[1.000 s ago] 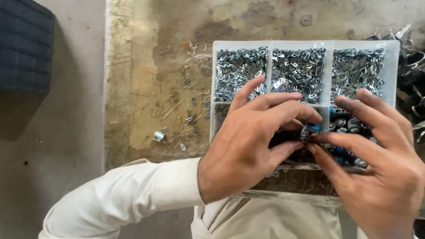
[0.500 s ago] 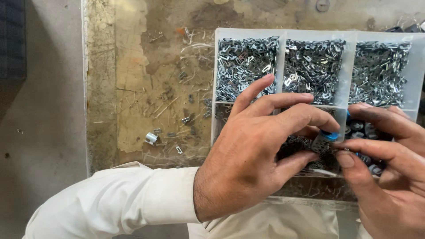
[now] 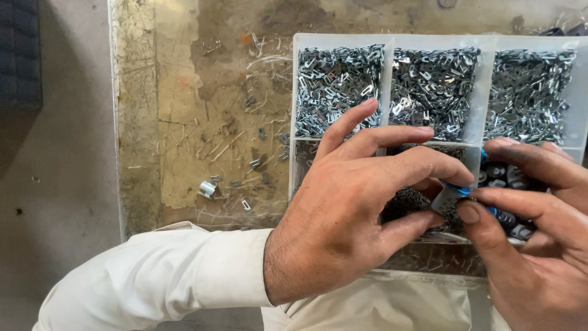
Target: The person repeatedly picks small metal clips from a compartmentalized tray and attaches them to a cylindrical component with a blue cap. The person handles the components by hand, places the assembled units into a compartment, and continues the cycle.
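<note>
I see my left hand point(image 3: 343, 214) and right hand point(image 3: 539, 245), each grip pinching 1 small grey cylinder with blue ends point(image 3: 449, 197) over a clear plastic tray point(image 3: 294, 92) of shiny metal clips point(image 3: 337, 86) on the scuffed bench point(image 3: 184, 122)

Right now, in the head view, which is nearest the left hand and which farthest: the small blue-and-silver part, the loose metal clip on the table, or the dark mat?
1. Small blue-and-silver part: at the left hand's fingertips.
2. Loose metal clip: on the table, leftward.
3. Dark mat: top-left corner.
</note>
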